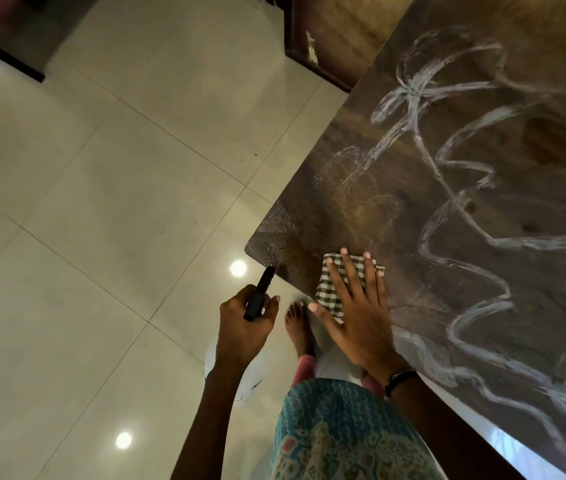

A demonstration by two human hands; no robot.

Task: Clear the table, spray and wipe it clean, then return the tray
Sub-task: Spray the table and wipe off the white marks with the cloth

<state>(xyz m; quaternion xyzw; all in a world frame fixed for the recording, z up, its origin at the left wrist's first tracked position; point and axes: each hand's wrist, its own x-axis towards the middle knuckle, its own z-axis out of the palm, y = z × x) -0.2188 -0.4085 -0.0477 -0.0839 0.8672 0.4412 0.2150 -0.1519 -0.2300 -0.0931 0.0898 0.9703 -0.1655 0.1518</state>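
Flat under right hand (pixel 357 317): checked cloth (pixel 335 289).

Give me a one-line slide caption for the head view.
Right hand presses a checked cloth flat near the streaked table's corner while the left hand grips a black spray nozzle.

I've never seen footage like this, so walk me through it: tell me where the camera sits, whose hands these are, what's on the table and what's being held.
There is no machine here. One camera is worn on a person's head, looking down at their own two hands. The right hand lies flat, fingers straight, pressing a folded checked cloth onto the near corner of a dark wooden table. White foamy streaks of cleaner wind across the tabletop, not yet wiped. The left hand hangs beside the table over the tiled floor, its grip closed around a dark spray nozzle; the white bottle shows partly below the wrist.
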